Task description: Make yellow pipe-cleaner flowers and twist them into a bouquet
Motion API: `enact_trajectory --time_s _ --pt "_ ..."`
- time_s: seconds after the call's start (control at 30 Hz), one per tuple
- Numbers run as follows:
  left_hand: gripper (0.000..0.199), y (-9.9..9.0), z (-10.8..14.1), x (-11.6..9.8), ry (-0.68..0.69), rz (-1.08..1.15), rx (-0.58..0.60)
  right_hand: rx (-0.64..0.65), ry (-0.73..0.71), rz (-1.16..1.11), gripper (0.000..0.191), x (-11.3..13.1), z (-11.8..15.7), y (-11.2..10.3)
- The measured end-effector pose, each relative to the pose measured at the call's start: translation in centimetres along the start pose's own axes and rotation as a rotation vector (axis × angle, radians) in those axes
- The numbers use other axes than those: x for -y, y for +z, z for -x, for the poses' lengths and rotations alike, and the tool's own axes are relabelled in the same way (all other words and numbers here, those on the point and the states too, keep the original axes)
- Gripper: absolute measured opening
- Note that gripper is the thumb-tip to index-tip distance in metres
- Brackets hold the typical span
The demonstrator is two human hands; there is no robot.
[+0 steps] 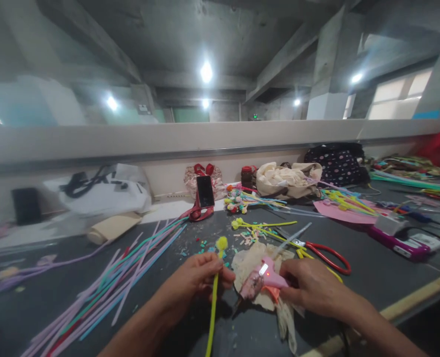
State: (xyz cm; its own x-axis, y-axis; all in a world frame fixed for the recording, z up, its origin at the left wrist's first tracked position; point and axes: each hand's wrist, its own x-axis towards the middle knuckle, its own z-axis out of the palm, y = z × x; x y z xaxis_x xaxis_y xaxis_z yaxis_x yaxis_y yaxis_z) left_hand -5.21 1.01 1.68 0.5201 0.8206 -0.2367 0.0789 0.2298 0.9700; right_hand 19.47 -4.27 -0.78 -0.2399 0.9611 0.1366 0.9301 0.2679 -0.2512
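Near the table's front, my left hand [201,275] pinches a yellow pipe cleaner [213,312]. The stem runs down toward me, and a fluffy yellow ball [221,243] tops it just above my fingers. To the right, my right hand [312,285] is closed round the handle of a pink hot glue gun [268,273]. Its nozzle points left and down, and a small red light glows on its side. A translucent glue stick [294,238] sticks out of its back. Beneath the gun lies a crumpled pale sheet [244,258].
Red-handled scissors [329,255] lie right of the gun. Small cut pieces [251,235] and more yellow stems [279,225] lie behind it. Long coloured pipe cleaners [104,292] spread over the left. A phone [205,191] leans against a patterned pouch at the back.
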Motion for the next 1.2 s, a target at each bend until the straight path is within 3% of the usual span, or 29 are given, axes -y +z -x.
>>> enact_trajectory --time_s 0.23,0.5,0.67,0.8,1.1,1.2 --pt "0.017 1.4 -4.1 1.6 -0.098 -0.042 0.102 -0.02 -0.009 0.002 0.009 -1.2 0.4 -0.3" --pt "0.019 1.7 -4.6 2.9 -0.136 -0.043 0.128 -0.05 -0.005 -0.055 0.009 -2.1 0.7 -1.4" --pt "0.023 2.2 -4.2 2.9 -0.117 -0.054 0.105 -0.066 0.127 -0.391 0.01 -3.4 0.8 -2.5" --pt "0.018 2.6 -3.8 2.8 -0.083 -0.052 0.033 -0.246 0.228 -0.636 0.006 -3.5 0.2 -2.6" --pt "0.023 3.0 -3.7 2.9 -0.084 -0.017 -0.003 -0.477 0.25 -1.088 0.022 -1.7 -0.5 -2.8" --pt "0.022 2.9 -3.3 2.4 -0.022 0.025 -0.02 -0.472 0.199 -1.222 0.027 -1.0 -0.6 -2.6"
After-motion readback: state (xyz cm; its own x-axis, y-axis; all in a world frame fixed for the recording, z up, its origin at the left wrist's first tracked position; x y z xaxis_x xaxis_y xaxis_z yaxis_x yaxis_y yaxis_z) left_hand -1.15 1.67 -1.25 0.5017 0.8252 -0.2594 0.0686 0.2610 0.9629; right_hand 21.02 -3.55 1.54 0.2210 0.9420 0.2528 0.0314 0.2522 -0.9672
